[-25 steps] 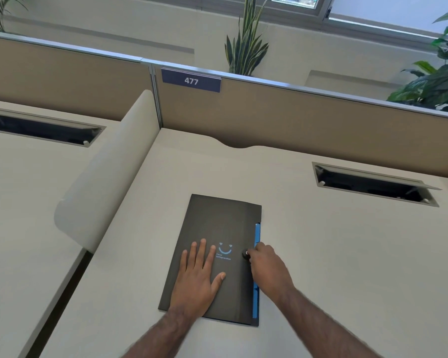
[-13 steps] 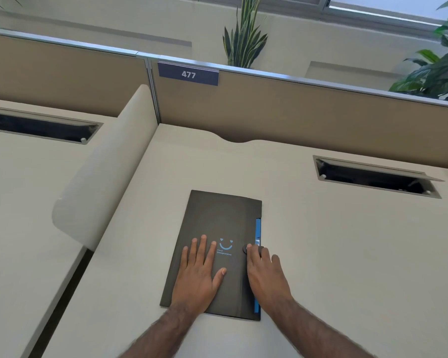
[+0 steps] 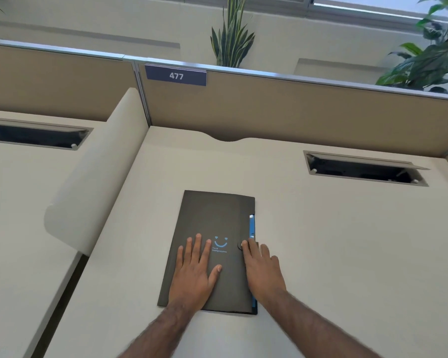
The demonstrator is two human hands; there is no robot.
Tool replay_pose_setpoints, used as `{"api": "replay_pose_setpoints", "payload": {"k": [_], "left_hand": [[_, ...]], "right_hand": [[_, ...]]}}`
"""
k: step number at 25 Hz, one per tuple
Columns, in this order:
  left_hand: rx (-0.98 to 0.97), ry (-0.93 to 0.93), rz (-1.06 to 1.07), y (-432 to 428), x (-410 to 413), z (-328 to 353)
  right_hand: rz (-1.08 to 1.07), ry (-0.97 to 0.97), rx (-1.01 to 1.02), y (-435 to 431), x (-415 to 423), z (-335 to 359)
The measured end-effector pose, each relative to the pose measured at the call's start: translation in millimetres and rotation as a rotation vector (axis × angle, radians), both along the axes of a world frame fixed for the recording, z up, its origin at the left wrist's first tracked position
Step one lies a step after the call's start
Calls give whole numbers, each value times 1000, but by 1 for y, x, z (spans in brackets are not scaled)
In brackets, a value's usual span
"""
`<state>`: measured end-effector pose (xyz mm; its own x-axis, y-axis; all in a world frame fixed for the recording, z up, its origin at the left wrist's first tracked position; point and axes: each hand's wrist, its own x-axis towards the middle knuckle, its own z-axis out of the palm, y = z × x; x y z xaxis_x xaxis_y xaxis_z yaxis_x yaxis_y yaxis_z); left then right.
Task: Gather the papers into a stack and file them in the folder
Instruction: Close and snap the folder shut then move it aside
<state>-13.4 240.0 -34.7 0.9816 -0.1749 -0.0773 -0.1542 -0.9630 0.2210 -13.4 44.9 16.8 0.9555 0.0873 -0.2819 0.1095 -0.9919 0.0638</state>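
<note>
A pale desk sits inside a tan cubicle partition, with a curved cream divider rising along its left edge and a second work surface beyond that. Cut into the desk at the far right is an open cable hatch; a matching one shows on the neighbouring surface. Leafy plants stand behind the partition, a spiky one in the middle and a broader one at the right. Nothing lies between the person and the folder.

The black folder lies closed and flat on the desk, near its front edge, with a blue strip showing along its right side. No loose papers are in sight. The left hand lies palm down on the cover, fingers spread, its grip open and pressing rather than holding. The right hand rests flat along the folder's right edge, grip likewise open, forefinger touching a small round clasp.

A navy plate on the partition reads "477". The cover carries a blue smile mark with small text beneath, too small to read
</note>
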Motion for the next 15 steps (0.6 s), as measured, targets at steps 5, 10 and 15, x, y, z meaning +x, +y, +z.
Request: {"api": "replay_pose_setpoints", "payload": {"k": [5,10,15], "left_hand": [[-38,-5,108,4,0,9],[-101,41,476,8,-2,28],[-303,60,573,11,9,50]], "right_hand": [[-258,-80,384,-21,-6,9],[-618,-32,681,-3,-17,3],[-755,68,950,-4,-16,14]]}}
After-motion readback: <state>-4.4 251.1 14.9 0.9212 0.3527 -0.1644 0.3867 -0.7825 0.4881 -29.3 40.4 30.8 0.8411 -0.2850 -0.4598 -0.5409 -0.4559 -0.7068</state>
